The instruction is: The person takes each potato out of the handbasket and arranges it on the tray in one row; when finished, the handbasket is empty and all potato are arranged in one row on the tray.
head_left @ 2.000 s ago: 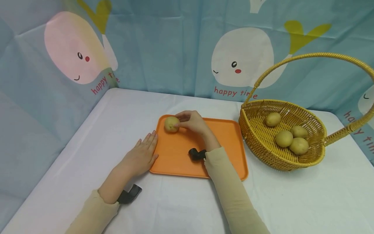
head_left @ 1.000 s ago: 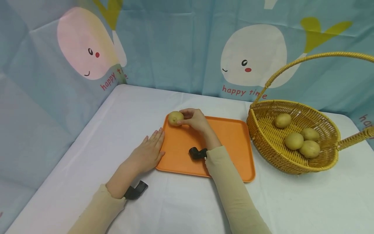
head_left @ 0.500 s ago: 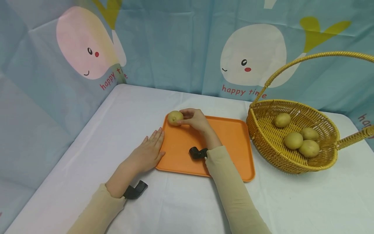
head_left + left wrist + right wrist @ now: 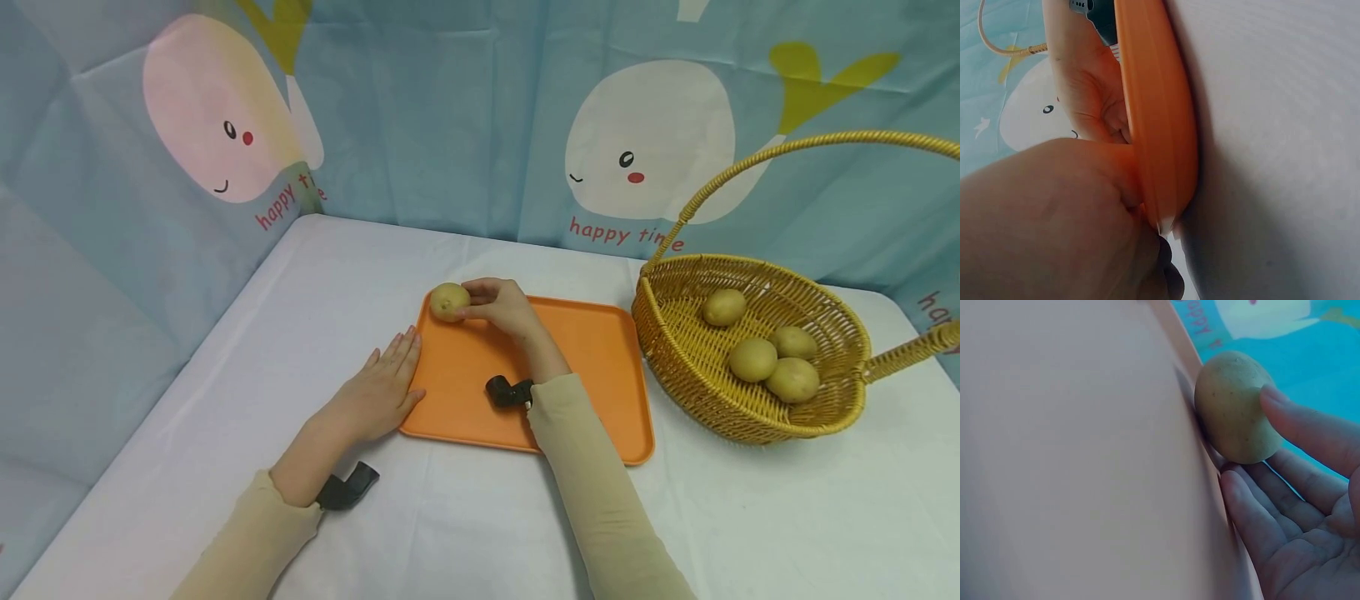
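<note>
In the head view a potato [image 4: 449, 302] sits at the far left corner of the orange tray [image 4: 577, 333]. My right hand [image 4: 504, 310] holds it from the right; in the right wrist view the thumb [image 4: 1310, 428] presses one side of the potato [image 4: 1235, 406] and the fingertips touch its lower end. My left hand [image 4: 375, 396] rests along the tray's left rim with straight fingers, the thumb spread onto the tray. The left wrist view shows the tray rim [image 4: 1163, 119] close up against the left hand [image 4: 1054, 212].
A woven basket [image 4: 675, 392] with a tall handle stands right of the tray, holding several potatoes [image 4: 753, 360]. White cloth [image 4: 480, 533] covers the table. A printed blue curtain [image 4: 442, 125] hangs behind and at the left. Each wrist bears a black camera [image 4: 349, 487].
The head view has shifted slightly since two seconds ago. My right hand and the potato have moved a little nearer the tray's far left corner; lately both hands stay nearly still.
</note>
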Available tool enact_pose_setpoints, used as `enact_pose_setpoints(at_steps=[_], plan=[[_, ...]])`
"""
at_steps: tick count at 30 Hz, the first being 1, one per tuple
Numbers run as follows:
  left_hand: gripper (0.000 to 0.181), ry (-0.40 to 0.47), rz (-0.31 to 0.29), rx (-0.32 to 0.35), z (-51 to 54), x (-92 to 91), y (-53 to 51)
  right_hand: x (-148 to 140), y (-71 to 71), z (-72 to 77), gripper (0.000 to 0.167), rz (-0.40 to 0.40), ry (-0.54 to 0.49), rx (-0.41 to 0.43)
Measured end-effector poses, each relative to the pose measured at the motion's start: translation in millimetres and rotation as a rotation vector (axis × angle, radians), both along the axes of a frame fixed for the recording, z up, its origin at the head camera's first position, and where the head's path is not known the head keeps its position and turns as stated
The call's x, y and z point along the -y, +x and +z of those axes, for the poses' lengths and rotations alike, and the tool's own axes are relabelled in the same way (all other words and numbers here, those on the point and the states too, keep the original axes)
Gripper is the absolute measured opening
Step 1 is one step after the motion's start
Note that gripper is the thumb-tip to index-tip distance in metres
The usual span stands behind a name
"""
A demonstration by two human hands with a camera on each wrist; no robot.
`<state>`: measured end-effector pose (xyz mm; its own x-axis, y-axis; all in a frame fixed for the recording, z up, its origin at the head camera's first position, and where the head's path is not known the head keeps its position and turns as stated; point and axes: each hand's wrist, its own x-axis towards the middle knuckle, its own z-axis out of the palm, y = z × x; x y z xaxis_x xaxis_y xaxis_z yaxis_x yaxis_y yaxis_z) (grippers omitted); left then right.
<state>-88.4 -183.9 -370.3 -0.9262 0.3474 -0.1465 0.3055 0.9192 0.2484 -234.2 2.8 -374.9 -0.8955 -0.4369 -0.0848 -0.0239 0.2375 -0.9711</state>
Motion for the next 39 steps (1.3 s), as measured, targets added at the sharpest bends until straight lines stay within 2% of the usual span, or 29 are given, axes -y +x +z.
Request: enact_pose_setpoints(at_steps=[14, 19, 24, 30, 35, 39], plan=[[0.071, -0.003, 0.006, 0.011, -2.7, 0.1, 0.2, -3, 2.0, 0.0, 0.045, -0.018, -0.014, 0.018], [0.071, -0.007, 0.005, 0.02, -3.2, -0.4, 0.1, -6, 2.5, 2.1, 0.045, -0.029, -0.054, 0.02], [0.07, -0.009, 0.0, 0.011, -1.0, 0.5, -0.2, -14, 2.9, 9.6, 0.044, -0.037, -0.063, -0.017], [0.071, 0.0, 0.003, 0.008, -0.5, 1.7, -0.7, -34, 10.4, 22.9, 0.043, -0.044, -0.056, -0.054], [0.071, 0.015, 0.007, 0.02, -1.6, 2.6, -0.7, -62, 25.0, 36.0, 0.042, -0.023, -0.046, -0.113], [0.071, 0.021, -0.001, 0.021, -1.7, 1.7, -1.8, -89, 37.0, 45.5, 0.043, -0.019, -0.025, -0.119]])
